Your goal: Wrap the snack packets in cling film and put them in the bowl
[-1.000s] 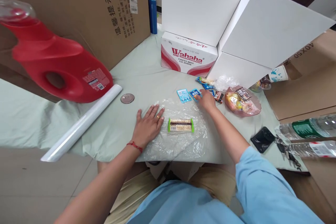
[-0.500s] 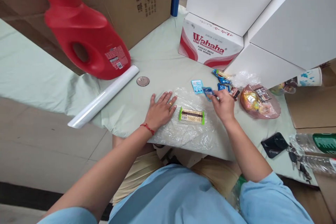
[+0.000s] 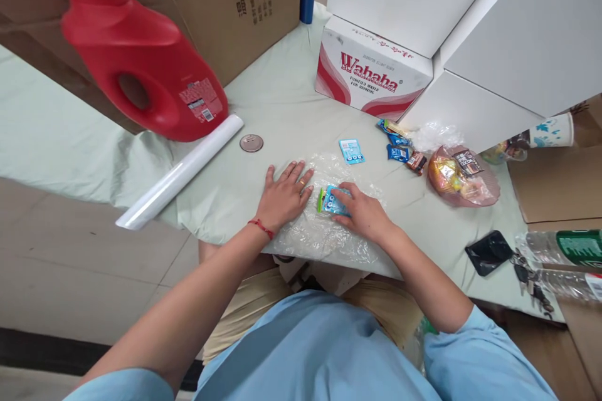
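Observation:
My left hand [image 3: 283, 199] lies flat with fingers spread on the left edge of a clear plastic film [image 3: 305, 238] on the cloth-covered table. My right hand [image 3: 365, 212] has its fingers and thumb around a small blue packet [image 3: 332, 200], held on top of a snack bar. Only the green end of that snack bar [image 3: 320, 200] shows; the packet and hand cover the rest. A second light blue packet [image 3: 352, 151] lies just beyond the film.
Wrapped snacks [image 3: 397, 153] and a pink bowl [image 3: 489, 191] lie to the right, near a phone [image 3: 489, 253] and keys. A white roll [image 3: 181, 172], a round metal lid [image 3: 251, 143] and a red jug [image 3: 160, 50] are at left. Boxes [image 3: 371, 75] stand behind.
My right hand has moved left and toward me, bringing the blue packet from near the wrapped snacks onto the snack bar. My left hand stays flat on the film.

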`<action>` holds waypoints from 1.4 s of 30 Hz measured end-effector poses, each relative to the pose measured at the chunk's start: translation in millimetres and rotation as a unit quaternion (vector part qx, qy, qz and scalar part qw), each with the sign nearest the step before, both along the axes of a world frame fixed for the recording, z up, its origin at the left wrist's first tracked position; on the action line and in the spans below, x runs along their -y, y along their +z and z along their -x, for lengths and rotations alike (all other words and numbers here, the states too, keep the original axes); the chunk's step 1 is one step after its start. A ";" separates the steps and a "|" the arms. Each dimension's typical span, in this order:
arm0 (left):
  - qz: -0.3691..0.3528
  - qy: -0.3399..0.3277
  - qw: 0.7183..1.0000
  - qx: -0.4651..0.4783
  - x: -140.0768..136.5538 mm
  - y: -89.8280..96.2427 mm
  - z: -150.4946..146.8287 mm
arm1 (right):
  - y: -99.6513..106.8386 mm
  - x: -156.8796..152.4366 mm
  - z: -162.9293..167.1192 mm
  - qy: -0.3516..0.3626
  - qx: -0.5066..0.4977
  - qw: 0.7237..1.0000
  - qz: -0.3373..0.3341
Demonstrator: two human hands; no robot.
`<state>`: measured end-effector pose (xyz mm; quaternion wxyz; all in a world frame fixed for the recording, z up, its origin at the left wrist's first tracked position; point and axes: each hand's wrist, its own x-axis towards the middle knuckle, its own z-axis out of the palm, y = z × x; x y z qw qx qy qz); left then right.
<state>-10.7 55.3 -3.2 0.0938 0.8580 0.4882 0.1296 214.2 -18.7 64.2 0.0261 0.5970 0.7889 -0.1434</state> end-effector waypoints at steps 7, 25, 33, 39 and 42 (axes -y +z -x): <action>0.008 -0.006 1.000 0.012 -1.1 -1.9 0.5 | -4.3 -0.8 -35.9 -0.179 0.009 0.983 -0.023; 0.000 -0.005 1.000 0.017 -0.2 -3.3 0.3 | -0.7 -4.2 9.8 -0.045 -0.009 0.999 0.025; -0.001 -0.007 0.999 0.031 -0.2 -4.7 0.5 | 9.8 -13.4 19.5 -0.007 0.035 0.998 0.047; 0.001 -0.005 0.999 0.040 -0.4 -5.2 0.7 | 5.6 -16.4 26.1 -0.007 0.045 0.998 0.036; 0.003 0.002 0.999 0.039 0.6 -3.2 1.4 | 0.5 -12.7 20.9 -0.015 0.012 0.999 0.038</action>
